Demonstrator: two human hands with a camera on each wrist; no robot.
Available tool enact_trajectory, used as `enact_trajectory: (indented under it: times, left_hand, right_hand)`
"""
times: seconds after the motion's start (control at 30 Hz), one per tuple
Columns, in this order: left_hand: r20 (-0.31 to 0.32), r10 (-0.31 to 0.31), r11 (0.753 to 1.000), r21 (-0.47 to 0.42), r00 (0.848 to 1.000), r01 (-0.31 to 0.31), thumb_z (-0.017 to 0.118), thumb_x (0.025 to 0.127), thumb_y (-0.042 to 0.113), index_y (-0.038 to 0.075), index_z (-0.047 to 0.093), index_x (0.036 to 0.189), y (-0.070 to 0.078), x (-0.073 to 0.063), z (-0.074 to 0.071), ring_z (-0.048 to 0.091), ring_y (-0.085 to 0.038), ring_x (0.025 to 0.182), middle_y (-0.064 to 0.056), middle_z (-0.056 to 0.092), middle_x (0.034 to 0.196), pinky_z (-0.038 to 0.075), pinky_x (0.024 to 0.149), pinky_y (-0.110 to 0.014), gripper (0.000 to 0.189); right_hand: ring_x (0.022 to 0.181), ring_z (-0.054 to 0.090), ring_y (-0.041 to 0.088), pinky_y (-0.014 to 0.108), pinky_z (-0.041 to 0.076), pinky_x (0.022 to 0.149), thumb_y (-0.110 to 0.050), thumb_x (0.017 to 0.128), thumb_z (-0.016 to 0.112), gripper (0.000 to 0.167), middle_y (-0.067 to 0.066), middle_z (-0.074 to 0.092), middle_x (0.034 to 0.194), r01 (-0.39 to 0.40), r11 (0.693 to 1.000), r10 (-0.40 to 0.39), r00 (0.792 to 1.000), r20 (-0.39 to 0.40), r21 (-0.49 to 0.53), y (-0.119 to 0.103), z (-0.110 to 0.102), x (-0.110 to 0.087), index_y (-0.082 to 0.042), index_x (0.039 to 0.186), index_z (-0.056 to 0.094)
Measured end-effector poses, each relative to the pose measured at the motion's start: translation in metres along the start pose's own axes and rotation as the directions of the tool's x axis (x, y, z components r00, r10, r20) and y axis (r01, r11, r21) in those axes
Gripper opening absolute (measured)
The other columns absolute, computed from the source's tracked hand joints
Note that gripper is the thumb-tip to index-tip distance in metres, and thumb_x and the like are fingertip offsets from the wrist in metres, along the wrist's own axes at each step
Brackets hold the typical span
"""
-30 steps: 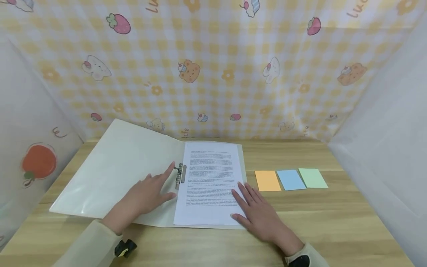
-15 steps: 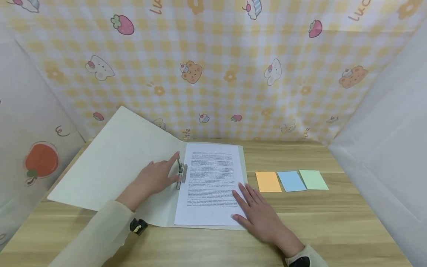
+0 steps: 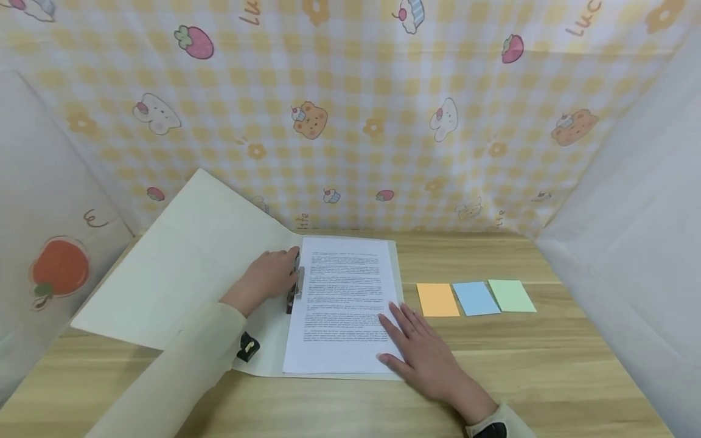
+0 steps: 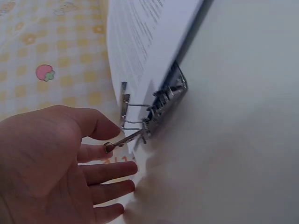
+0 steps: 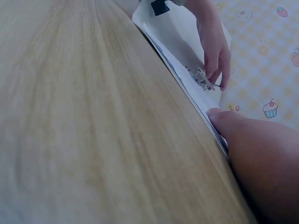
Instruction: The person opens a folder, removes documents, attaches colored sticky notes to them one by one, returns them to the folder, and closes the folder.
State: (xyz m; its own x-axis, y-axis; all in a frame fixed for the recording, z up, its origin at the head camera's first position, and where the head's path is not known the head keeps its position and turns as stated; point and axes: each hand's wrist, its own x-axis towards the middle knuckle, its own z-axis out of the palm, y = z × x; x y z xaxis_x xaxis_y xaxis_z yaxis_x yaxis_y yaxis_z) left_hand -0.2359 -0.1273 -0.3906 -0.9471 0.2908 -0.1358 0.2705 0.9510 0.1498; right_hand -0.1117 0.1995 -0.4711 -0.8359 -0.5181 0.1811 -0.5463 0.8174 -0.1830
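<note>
Left-hand shift: compared with one second ago, the left hand (image 3: 263,277) sits farther over at the metal clip (image 3: 299,283), and the far left corner of the folder (image 3: 186,255) stands higher; the right hand (image 3: 429,359) stays on the paper stack (image 3: 345,304).
Head view, hidden: left fingertips are partly masked, the clip's far end is covered, and the print is too small to read.
Head view, fingers: right ones lie straight, slightly spread, on the stack's near right edge; left ones bend at the clip.
Head view, pose: the left sleeve (image 3: 175,365) reaches across the folder's left cover; the right hand lies palm down.
Head view, folder: it lies spread on the wooden table (image 3: 547,377), near the far edge; an orange note (image 3: 438,300), blue note (image 3: 476,298) and green note (image 3: 512,295) line up toward the right edge.
Left wrist, hidden: the stack is cut off above.
Left wrist, fingers: the lever (image 4: 126,140) ends against the forefinger, thumb close by; whether the thumb presses cannot be told. Other fingers are straight and apart.
Left wrist, pose: palm faces the camera.
Right wrist, hidden: most of the right hand is cut off.
Right wrist, fingers: one tip touches the stack.
Right wrist, pose: the left hand points down at the clip.
</note>
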Motion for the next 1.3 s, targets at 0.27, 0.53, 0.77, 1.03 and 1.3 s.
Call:
enact_trajectory:
  times: [0.27, 0.53, 0.77, 1.03, 1.3]
  left_hand:
    - [0.008, -0.017, 0.999, 0.039, 1.0, 0.017, 0.052, 0.103, 0.022, -0.004, 0.041, 0.15, -0.003, 0.013, 0.009, 0.046, -0.041, 0.142, -0.025, 0.053, 0.148, 0.028, 0.123, -0.057, 0.056]
    - [0.033, -0.005, 0.998, 0.066, 0.999, 0.003, 0.044, 0.106, 0.02, -0.002, 0.04, 0.153, -0.004, 0.015, 0.013, 0.038, -0.043, 0.147, -0.023, 0.048, 0.153, 0.024, 0.124, -0.058, 0.052]
    - [0.031, 0.038, 0.997, 0.065, 0.999, -0.04, 0.041, 0.106, 0.017, -0.005, 0.039, 0.152, -0.006, 0.012, 0.012, 0.035, -0.044, 0.148, -0.024, 0.045, 0.155, 0.025, 0.124, -0.059, 0.051]
    - [0.005, 0.072, 0.996, 0.052, 0.997, -0.072, 0.048, 0.106, 0.024, -0.003, 0.042, 0.15, -0.001, -0.017, 0.004, 0.034, -0.048, 0.147, -0.027, 0.043, 0.155, 0.026, 0.121, -0.064, 0.052]
    - [-0.128, 0.058, 0.995, 0.093, 0.99, -0.046, 0.064, 0.099, 0.028, -0.001, 0.058, 0.139, 0.014, -0.073, 0.009, 0.046, -0.051, 0.138, -0.028, 0.054, 0.146, 0.036, 0.113, -0.067, 0.05]
  right_hand:
    - [0.153, 0.032, 0.035, 0.053, 0.03, 0.123, -0.054, 0.1, 0.053, 0.064, 0.01, 0.035, 0.165, -0.018, 0.998, 0.022, 0.998, -0.06, 0.066, 0.002, 0.001, 0.001, -0.02, 0.153, 0.046]
    - [0.15, 0.038, 0.032, 0.054, 0.037, 0.119, -0.054, 0.097, 0.06, 0.06, 0.009, 0.04, 0.162, -0.062, 0.989, 0.074, 0.993, -0.091, 0.132, 0.001, -0.001, 0.004, -0.018, 0.146, 0.056]
    - [0.151, 0.037, 0.032, 0.055, 0.039, 0.117, -0.054, 0.095, 0.063, 0.063, 0.009, 0.039, 0.163, -0.08, 0.983, 0.097, 0.991, -0.097, 0.166, -0.001, -0.002, 0.005, -0.018, 0.145, 0.056]
    - [0.152, 0.035, 0.036, 0.057, 0.037, 0.118, -0.056, 0.093, 0.065, 0.066, 0.011, 0.041, 0.162, -0.092, 0.984, 0.108, 0.989, -0.098, 0.155, -0.008, -0.004, 0.006, -0.016, 0.144, 0.057]
    - [0.152, 0.033, 0.038, 0.06, 0.034, 0.119, -0.067, 0.092, 0.057, 0.074, 0.013, 0.041, 0.161, -0.08, 0.986, 0.088, 0.995, -0.049, 0.147, -0.031, -0.007, 0.009, -0.017, 0.146, 0.055]
